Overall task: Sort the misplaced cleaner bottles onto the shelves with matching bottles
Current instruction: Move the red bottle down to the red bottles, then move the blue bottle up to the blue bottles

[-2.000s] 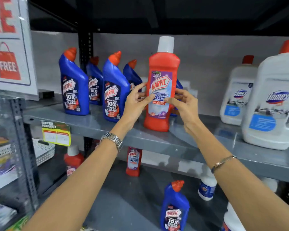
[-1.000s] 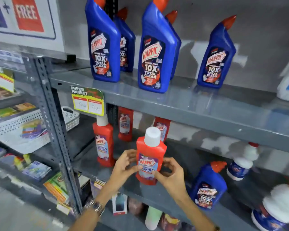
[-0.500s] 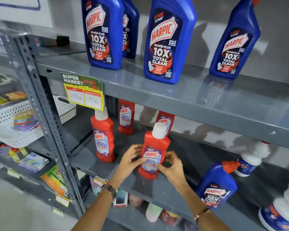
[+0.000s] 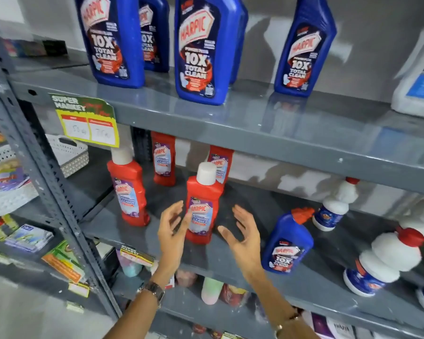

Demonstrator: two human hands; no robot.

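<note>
A red Harpic bathroom cleaner bottle (image 4: pixel 202 206) with a white cap stands upright on the middle grey shelf (image 4: pixel 206 260), among three other red Harpic bottles (image 4: pixel 129 192). My left hand (image 4: pixel 171 231) is open just left of it and my right hand (image 4: pixel 242 233) is open to its right; neither touches it. A blue Harpic toilet cleaner bottle (image 4: pixel 288 243) with an orange cap stands on the same shelf, right of my right hand. Several matching blue bottles (image 4: pixel 201 47) line the shelf above (image 4: pixel 279 128).
White bottles with red caps (image 4: pixel 387 255) fill the right part of the middle shelf. A large white bottle (image 4: pixel 419 89) sits at the upper right. A yellow-green price tag (image 4: pixel 88 121) hangs from the upper shelf. A grey upright post (image 4: pixel 42 167) separates a neighbouring rack with a white basket (image 4: pixel 69 155).
Both hands carried the red bottle down from the upper shelf, set it on the middle shelf, and have now let go and drawn back slightly, fingers spread.
</note>
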